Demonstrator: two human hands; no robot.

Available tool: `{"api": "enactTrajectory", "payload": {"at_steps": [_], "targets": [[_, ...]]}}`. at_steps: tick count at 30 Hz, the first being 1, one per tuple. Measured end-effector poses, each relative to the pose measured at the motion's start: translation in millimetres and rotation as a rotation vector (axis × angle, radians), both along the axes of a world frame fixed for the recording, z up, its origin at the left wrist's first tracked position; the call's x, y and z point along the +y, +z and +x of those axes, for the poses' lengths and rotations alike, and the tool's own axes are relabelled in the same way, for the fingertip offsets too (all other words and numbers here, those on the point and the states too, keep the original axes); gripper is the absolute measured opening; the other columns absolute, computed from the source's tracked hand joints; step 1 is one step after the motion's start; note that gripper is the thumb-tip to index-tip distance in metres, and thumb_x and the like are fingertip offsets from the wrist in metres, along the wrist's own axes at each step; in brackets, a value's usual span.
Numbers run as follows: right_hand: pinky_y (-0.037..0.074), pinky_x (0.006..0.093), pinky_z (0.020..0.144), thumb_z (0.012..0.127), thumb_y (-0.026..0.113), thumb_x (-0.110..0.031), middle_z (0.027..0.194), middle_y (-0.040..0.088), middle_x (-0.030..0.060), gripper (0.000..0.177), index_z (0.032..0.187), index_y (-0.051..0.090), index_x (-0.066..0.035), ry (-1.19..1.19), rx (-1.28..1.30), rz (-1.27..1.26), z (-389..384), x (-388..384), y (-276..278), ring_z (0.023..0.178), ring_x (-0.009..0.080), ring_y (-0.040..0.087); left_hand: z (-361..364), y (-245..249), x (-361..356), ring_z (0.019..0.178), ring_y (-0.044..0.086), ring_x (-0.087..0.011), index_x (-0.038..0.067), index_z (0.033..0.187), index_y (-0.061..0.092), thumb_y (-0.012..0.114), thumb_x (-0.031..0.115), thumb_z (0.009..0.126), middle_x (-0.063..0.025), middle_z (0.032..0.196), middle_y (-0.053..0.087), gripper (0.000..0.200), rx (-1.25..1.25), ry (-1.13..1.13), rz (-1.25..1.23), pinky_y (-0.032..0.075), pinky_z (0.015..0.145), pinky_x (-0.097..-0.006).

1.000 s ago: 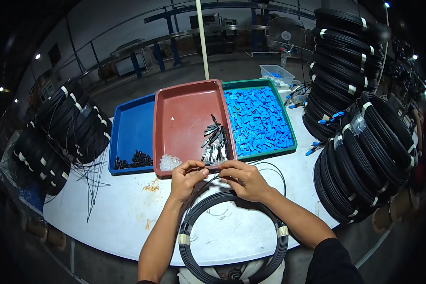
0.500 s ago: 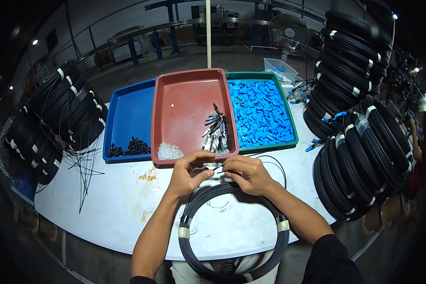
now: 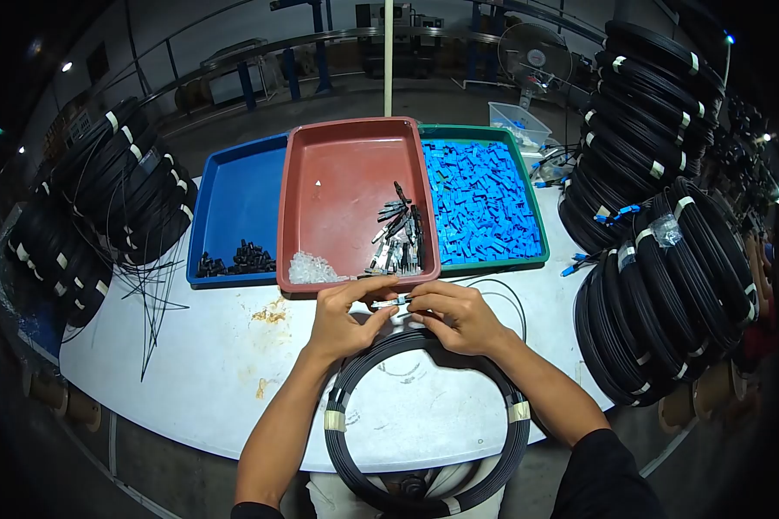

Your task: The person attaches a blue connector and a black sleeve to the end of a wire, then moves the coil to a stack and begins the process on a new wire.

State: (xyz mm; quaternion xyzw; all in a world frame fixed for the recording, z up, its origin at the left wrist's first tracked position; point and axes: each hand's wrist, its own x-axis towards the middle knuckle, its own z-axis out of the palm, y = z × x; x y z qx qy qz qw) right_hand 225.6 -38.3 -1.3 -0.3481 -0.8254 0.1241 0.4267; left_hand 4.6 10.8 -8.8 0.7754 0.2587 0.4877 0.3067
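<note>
**Connector piece pinched in both hands, coil under your wrists**

Head view: your left hand (image 3: 342, 316) and right hand (image 3: 459, 316) meet just in front of the red tray (image 3: 346, 190). Both are closed down to a fingertip pinch on one small connector piece (image 3: 388, 303), thumbs and forefingers on it and the other fingers curled. The piece sits between the two hands, off the table (image 3: 208, 363) and above the far edge of the black cable coil (image 3: 336, 454), which lies flat under your forearms.

My judgement is that the work on this coil is midway. One part is in hand at the cable's end, and whether it is fully seated is too small to tell. Plenty of stock is left: metal and black parts (image 3: 395, 238) and clear bits (image 3: 310, 270) in the red tray, blue housings (image 3: 480, 195) filling the green tray (image 3: 493, 265), and black caps (image 3: 234, 258) in the blue tray (image 3: 238, 199). Taped coils (image 3: 666, 259) are stacked at your right.
</note>
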Motion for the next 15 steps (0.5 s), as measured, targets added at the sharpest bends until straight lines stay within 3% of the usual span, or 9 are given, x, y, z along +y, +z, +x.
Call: {"api": "enactTrajectory", "payload": {"at_steps": [1, 3, 10, 15], "targets": [[0.056, 0.037, 0.079, 0.082, 0.071, 0.001, 0.105, 0.069, 0.0133, 0.019, 0.102, 0.07, 0.0, 0.005, 0.004, -0.002, 0.3, -0.2, -0.7, 0.091, 0.0306, 0.07, -0.3, 1.0, -0.1, 0.091, 0.076, -0.02, -0.001, 0.113, 0.074, 0.08, -0.003, 0.076, -0.0148, 0.098, 0.077, 0.037, 0.0, -0.001, -0.002, 0.06, 0.08, -0.0301], [0.056, 0.0371, 0.08, 0.082, 0.071, 0.001, 0.105, 0.069, 0.0133, 0.02, 0.102, 0.07, 0.001, 0.011, -0.022, -0.007, 0.5, -0.7, 0.6, 0.092, 0.0308, 0.069, -1.7, 2.4, 0.9, 0.086, 0.075, -0.0211, 0.0, 0.106, 0.076, 0.081, -0.001, 0.076, -0.0142, 0.097, 0.077, 0.03, 0.094, 0.011, 0.243, 0.06, 0.077, -0.0303], [0.056, 0.0379, 0.08, 0.08, 0.071, 0.003, 0.104, 0.068, 0.0136, 0.022, 0.102, 0.07, 0.0, 0.045, -0.016, 0.029, -0.6, -0.3, 2.2, 0.092, 0.0312, 0.069, 1.6, -0.4, -0.1, 0.083, 0.074, -0.0224, 0.001, 0.101, 0.077, 0.08, 0.002, 0.079, -0.0144, 0.095, 0.076, 0.022, 0.124, -0.001, 0.236, 0.059, 0.074, -0.0313], [0.056, 0.0383, 0.078, 0.077, 0.07, 0.005, 0.103, 0.067, 0.0133, 0.029, 0.105, 0.07, -0.002, 0.003, -0.008, 0.019, 1.3, 0.0, 1.2, 0.091, 0.0313, 0.069, 1.2, 10.5, -5.8, 0.084, 0.072, -0.0221, 0.002, 0.115, 0.073, 0.074, 0.004, 0.086, -0.0143, 0.1, 0.073, 0.029, 0.096, -0.025, 0.014, 0.058, 0.076, -0.0321]]}}
